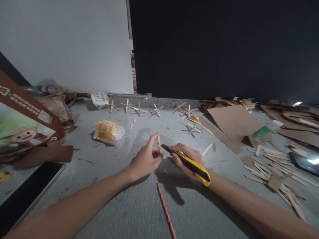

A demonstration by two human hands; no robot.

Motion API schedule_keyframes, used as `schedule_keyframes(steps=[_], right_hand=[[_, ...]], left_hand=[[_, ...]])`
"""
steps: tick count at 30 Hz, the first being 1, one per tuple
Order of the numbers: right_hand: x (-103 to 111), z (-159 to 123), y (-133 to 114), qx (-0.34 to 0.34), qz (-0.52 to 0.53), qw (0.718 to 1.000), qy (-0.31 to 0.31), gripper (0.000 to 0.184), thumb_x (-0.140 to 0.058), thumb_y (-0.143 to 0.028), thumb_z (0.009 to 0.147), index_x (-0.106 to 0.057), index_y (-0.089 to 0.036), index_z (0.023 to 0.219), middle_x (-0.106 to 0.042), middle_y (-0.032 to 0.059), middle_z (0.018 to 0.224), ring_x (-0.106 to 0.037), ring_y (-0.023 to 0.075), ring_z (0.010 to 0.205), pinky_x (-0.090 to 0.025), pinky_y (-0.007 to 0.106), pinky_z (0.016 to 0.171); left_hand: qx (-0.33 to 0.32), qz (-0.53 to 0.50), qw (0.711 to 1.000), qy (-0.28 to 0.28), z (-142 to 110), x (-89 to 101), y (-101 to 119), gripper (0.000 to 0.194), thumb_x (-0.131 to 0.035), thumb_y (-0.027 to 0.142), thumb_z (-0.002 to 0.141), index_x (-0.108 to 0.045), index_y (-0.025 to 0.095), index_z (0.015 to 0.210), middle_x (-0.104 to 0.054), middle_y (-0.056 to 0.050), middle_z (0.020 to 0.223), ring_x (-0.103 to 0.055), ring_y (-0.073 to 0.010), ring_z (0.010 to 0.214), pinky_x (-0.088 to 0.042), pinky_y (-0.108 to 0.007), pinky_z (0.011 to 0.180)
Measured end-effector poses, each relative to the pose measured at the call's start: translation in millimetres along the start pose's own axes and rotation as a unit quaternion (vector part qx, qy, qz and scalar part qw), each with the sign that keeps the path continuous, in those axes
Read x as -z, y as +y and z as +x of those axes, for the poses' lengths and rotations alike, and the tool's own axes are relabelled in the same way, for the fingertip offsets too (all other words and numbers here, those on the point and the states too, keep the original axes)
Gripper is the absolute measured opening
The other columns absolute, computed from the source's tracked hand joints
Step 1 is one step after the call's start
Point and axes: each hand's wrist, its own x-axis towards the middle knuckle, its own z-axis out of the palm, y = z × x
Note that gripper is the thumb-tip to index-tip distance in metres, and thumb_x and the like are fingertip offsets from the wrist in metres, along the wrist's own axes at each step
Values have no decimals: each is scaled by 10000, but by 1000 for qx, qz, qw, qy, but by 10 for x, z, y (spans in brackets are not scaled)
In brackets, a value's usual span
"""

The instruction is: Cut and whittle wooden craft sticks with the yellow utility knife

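Near the middle of the grey table, my left hand (148, 157) is closed on a short wooden craft stick (159, 142), held nearly upright between thumb and fingers. From the right, my right hand (185, 157) grips a yellow and black utility knife (193, 163). The knife's front end is right by the stick; whether the blade touches it I cannot tell. Below both hands lies a twisted pink rod (165, 209). Behind them stand several small crossed-stick pieces, one of them a star-like cross (156, 110).
Many loose craft sticks (266, 169) lie in a pile at right, beside brown cardboard (234, 124) and a green-and-white tube (267, 128). On the left are a yellow plastic packet (108, 132), a dark phone or tablet (30, 192) and a brown printed bag (27, 116).
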Motion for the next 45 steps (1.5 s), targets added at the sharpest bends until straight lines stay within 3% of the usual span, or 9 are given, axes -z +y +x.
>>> schedule_keyframes(steps=[9,26,33,39,45], right_hand=[[-16,-3,10,8,12,1000,13,192,-586,-217,1072,-720,-259,1203,-826,52,979,-799,170,807,-645,268,734],[4,27,-43,22,-6,1000,-19,246,-516,-118,1040,-683,-250,1161,-811,43,934,-788,147,754,-627,239,715],[-14,2,-63,-26,-1,1000,-18,170,-545,-220,1069,-707,-246,1114,-821,41,885,-773,145,677,-613,230,663],[-56,-13,-132,-96,19,995,20,131,-580,-285,1089,-704,-246,1067,-770,-15,708,-744,133,574,-587,204,592],[-111,-7,-165,-4,-12,1000,10,183,-513,-191,1079,-664,-246,1167,-776,36,865,-753,138,676,-609,235,652]], left_hand=[[-3,-12,1000,-23,2,-6,-4,727,-589,152,908,-369,148,1601,-530,117,632,-501,-129,598,-377,-265,656],[-8,43,998,-40,-30,-8,5,661,-555,135,951,-375,179,1586,-557,104,641,-524,-130,593,-381,-256,638],[-1,58,998,-38,-38,-30,9,666,-541,134,952,-356,179,1590,-582,91,663,-537,-143,592,-377,-266,631],[3,65,998,-22,-43,-40,3,636,-538,144,961,-368,177,1573,-569,93,659,-535,-148,611,-391,-272,660],[12,52,999,0,-27,-42,-52,662,-581,126,917,-352,193,1535,-699,40,770,-633,-170,691,-430,-283,684]])
